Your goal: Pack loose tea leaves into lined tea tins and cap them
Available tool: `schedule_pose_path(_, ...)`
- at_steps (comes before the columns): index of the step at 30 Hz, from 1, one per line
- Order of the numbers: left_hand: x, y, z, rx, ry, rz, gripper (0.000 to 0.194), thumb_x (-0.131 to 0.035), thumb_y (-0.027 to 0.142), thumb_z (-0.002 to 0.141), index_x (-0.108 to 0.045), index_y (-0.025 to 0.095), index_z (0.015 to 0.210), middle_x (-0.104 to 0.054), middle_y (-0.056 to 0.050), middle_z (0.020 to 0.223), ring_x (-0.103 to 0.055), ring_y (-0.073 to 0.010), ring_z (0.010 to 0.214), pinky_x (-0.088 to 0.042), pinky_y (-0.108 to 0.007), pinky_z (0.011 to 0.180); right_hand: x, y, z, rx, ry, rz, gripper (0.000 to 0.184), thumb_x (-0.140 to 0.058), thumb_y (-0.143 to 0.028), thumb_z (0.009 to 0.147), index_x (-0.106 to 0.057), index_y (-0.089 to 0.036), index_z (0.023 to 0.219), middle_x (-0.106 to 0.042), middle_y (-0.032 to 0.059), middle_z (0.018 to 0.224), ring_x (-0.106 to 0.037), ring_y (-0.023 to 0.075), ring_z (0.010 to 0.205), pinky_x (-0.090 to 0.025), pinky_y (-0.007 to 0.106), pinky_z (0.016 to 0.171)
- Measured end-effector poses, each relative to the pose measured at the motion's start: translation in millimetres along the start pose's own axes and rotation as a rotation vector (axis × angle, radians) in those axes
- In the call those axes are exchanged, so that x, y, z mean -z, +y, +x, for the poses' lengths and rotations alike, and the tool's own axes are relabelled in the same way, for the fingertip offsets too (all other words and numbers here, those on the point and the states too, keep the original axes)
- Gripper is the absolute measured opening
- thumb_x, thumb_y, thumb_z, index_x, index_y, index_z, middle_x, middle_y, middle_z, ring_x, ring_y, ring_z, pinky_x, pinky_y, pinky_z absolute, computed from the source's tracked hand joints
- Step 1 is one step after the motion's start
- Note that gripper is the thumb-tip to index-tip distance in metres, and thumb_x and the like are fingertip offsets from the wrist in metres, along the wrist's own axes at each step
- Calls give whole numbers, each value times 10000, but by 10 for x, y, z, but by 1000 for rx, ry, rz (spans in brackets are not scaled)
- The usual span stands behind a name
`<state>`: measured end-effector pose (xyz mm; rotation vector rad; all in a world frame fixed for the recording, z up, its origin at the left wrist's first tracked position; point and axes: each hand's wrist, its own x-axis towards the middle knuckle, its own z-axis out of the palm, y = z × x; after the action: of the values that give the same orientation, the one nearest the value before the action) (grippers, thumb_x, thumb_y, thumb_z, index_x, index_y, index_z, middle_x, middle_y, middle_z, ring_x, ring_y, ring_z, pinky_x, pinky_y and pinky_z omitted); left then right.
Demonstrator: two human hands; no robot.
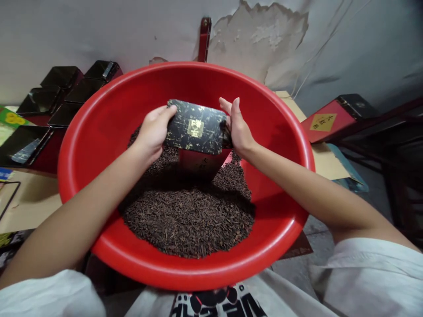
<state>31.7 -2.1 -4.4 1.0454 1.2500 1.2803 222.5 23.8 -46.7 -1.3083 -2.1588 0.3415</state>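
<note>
A tea tin (203, 165) with a red body stands upright in the dark, loose dried tea (188, 220) inside a big red plastic basin (287, 246). Over its top sits a black lid (194, 127) with gold flecks and a gold label, tilted towards me. Whether the lid is fully seated cannot be made out. My left hand (152, 132) grips the lid's left end, thumb on top. At the other end, the palm of my right hand (240, 127) rests against the lid's side, fingers stretched out and thumb raised.
Several dark tins (62, 94) stand left of the basin. To the right, a red tin with a black top (332, 119) lies tilted on cardboard (325, 163). Behind the basin is a wall (125, 31) with peeling paint. Dark furniture (396, 127) stands far right.
</note>
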Motion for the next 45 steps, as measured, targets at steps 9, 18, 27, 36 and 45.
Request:
schedule_pose_path(9, -66, -400, 102, -135, 82, 351, 383, -454, 239, 807, -509, 180, 1181, -607, -95, 1122, -611, -209, 1028, -535, -340, 830, 6, -41, -10, -143, -6, 504, 634, -275, -538, 886, -424, -146, 1361, -498, 118, 1352, -498, 244, 1215, -440, 439, 976)
schedule_pose_path(18, -42, -391, 93, -118, 5, 366, 522, -432, 196, 753, -484, 182, 1272, -578, -83, 1260, -597, -238, 1086, -543, -378, 850, -24, 29, -44, -178, -31, 564, 593, -364, -340, 832, -391, -150, 1393, -511, 105, 1355, -564, 251, 1111, -498, 454, 894)
schedule_pose_path(27, 50, -452, 280, -17, -67, 346, 504, -458, 334, 788, -498, 166, 1261, -640, -103, 1118, -637, -241, 986, -539, -368, 830, -50, 53, -40, -382, -102, 623, 587, -406, -429, 851, -396, -136, 1359, -537, 135, 1317, -576, 256, 1118, -508, 440, 905)
schedule_pose_path(36, -46, -231, 9, 55, -26, 208, 426, -573, 330, 742, -574, 166, 1136, -634, -49, 1012, -594, -209, 954, -464, -367, 916, 61, -242, -119, -800, -6, 1060, 448, -533, -353, 774, -509, -185, 1189, -637, 70, 1067, -622, 186, 892, -497, 326, 791)
schedule_pose_path(45, -40, -3, -169, 180, -40, 111, 124, -544, 158, 624, -606, 170, 731, -565, 9, 732, -507, -134, 712, -416, -221, 621, 204, -441, -177, -850, -122, 1116, 298, -657, -453, 715, -529, -217, 844, -548, -24, 697, -519, 117, 595, -415, 246, 542)
